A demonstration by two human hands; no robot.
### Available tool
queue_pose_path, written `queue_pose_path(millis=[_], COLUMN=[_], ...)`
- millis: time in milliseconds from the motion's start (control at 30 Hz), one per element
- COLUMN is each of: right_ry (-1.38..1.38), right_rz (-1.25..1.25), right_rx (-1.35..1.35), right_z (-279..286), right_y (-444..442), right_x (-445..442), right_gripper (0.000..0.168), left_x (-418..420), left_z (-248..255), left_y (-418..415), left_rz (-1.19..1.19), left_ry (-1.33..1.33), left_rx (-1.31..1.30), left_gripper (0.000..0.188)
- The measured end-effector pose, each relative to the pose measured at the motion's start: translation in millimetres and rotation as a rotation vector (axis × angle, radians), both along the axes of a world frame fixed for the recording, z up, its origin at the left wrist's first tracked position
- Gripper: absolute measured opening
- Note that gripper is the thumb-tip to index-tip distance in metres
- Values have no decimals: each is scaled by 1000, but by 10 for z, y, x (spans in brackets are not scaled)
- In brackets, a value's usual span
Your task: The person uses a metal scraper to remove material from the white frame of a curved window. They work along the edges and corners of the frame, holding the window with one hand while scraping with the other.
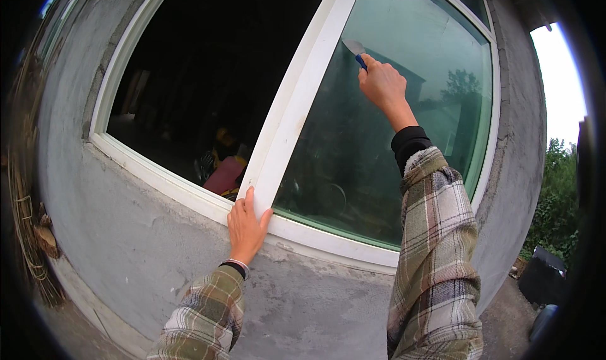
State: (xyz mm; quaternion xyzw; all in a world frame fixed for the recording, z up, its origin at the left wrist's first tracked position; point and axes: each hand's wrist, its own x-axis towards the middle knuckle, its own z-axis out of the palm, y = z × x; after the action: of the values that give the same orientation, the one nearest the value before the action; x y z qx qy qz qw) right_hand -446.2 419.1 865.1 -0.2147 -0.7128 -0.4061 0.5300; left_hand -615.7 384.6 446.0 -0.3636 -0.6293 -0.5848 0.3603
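Observation:
A blue-handled putty knife (355, 48) is in my right hand (386, 86), its metal blade pointing up and left. The blade lies over the upper left part of the greenish window pane (350, 137), near the white upright of the frame (303, 104). I cannot tell whether the blade touches the glass. My left hand (247, 229) rests at the foot of that upright, fingers spread over the white bottom rail (326, 237); it grips no loose thing.
The left half of the window is a dark opening (199, 76), with a dark red object (226, 174) low inside. Grey cement wall (180, 256) surrounds the frame. Bundled dry stalks (26, 237) stand far left. At right are a black container (542, 274) and green bushes (554, 203).

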Motion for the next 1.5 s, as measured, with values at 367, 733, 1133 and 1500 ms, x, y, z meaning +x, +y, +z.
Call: queue_pose_path(millis=[367,733,1133,1500], right_ry=[-107,-141,-86,7], right_rz=[33,65,42,18], right_rx=[4,3,-122,-82], right_z=[-403,-498,-38,272], right_y=[-4,41,-17,146], right_x=[233,287,160,280], right_gripper=[38,41,41,40], left_x=[-42,-55,-86,-24], left_z=[-34,-36,-61,-9], left_y=[52,32,8,64], left_rz=[62,97,87,69], left_ry=[36,15,9,21], left_rx=[24,4,-2,-6], left_gripper=[81,81,81,79])
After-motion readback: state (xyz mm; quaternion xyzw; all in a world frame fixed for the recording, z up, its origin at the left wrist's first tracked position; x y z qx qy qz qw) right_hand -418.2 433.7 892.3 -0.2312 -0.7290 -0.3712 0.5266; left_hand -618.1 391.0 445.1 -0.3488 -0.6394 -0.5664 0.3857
